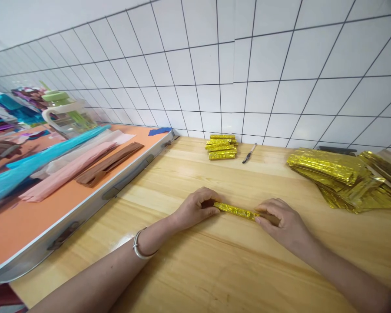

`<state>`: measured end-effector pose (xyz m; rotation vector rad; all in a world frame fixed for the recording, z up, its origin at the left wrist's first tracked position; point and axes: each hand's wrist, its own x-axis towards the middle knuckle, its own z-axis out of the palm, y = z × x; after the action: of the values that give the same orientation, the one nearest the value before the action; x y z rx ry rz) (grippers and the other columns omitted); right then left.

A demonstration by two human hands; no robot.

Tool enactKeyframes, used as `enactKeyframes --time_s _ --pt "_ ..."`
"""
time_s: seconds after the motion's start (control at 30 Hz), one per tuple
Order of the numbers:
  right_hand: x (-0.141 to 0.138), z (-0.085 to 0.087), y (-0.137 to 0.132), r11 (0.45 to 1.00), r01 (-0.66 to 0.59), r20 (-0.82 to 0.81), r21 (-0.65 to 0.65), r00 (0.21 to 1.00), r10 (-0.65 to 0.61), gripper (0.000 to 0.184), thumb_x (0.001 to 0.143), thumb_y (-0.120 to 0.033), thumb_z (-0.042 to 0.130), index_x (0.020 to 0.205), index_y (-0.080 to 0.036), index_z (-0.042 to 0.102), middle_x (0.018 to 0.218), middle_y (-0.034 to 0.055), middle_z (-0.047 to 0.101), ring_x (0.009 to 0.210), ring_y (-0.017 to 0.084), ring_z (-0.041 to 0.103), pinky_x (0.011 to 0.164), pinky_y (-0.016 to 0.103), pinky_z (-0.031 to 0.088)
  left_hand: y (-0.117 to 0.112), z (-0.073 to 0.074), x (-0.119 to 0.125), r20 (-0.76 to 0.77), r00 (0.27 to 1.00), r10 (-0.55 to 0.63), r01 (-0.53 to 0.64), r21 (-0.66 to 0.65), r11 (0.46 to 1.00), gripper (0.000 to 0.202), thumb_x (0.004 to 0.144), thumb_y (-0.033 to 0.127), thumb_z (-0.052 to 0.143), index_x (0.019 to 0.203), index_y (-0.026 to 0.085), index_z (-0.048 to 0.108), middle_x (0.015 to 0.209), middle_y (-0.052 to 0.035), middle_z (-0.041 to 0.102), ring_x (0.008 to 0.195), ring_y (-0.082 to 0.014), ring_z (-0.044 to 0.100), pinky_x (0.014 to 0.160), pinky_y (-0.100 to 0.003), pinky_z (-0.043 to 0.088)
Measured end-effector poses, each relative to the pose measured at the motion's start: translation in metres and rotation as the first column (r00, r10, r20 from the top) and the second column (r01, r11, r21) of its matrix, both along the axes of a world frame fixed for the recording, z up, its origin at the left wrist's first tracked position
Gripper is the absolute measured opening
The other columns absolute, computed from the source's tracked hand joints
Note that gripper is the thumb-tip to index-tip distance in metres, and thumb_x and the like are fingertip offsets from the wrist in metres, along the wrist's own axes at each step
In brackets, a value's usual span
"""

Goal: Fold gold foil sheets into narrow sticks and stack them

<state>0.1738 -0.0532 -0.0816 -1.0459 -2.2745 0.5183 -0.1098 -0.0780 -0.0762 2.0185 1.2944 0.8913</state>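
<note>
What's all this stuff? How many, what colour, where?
Tiled wall: 1, white, back
Wooden table: 1, tan, front
Orange table: 1, orange, left
Foil strip: 1, gold, middle
Foil bundles: several, gold, near wall
Pen: 1, black and white, beside bundles
Foil pile: 1, gold, right
Dark object: 1, black, behind pile
Paper strips: several, turquoise, whitish, pink, brown, orange table
Scrap: 1, blue, orange table's corner
Jug: 1, clear, green-lidded, far left
Blurred items: several, blue, purple, far left
Red object: 1, dark red, bottom left
Another person's hand: 1, blurred, left edge
Bracelet: 1, silver, left wrist
Left hand: 1, bare, strip's left end
Right hand: 1, bare, strip's right end
</note>
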Motion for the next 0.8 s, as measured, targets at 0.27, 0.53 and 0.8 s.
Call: enactKeyframes --time_s 0.27,0.53,0.8 --pt "0.001 0.001 -0.009 0.982 -0.137 0.074 0.128 0.989 0.129 0.011 0.080 -0.017 0.058 0.091 -0.020 0.056 0.086 0.0054 0.063 0.082 0.021 0.053 0.073 0.036 0.045 -0.008 0.002 0.002 -0.039 0.995 -0.090 0.091 0.021 0.996 0.010 0.079 0.022 0.062 0.079 0.015 0.055 0.092 -0.0046 0.062 0.084 -0.0136 0.056 0.077 -0.027 0.045" --pt "0.001 -0.001 -0.010 0.976 -0.150 0.106 0.155 0.985 0.135 0.026 0.081 -0.019 0.059 0.107 -0.019 0.054 0.094 0.0064 0.063 0.088 0.021 0.053 0.079 0.038 0.045 -0.012 0.007 0.004 -0.185 0.980 -0.074 0.089 0.079 0.993 0.012 0.082 0.023 0.057 0.092 0.016 0.058 0.084 -0.0044 0.059 0.077 -0.0132 0.054 0.070 -0.025 0.046" --pt "0.000 0.002 -0.011 0.970 -0.173 0.071 0.171 0.984 0.163 0.019 0.082 -0.018 0.057 0.101 -0.019 0.056 0.088 0.0070 0.061 0.084 0.021 0.052 0.075 0.037 0.046 -0.014 0.007 0.010 -0.167 0.980 -0.111 0.132 0.118 0.984 0.032 0.082 0.033 0.059 0.111 0.018 0.057 0.091 -0.0065 0.062 0.079 -0.0142 0.056 0.071 -0.026 0.047"
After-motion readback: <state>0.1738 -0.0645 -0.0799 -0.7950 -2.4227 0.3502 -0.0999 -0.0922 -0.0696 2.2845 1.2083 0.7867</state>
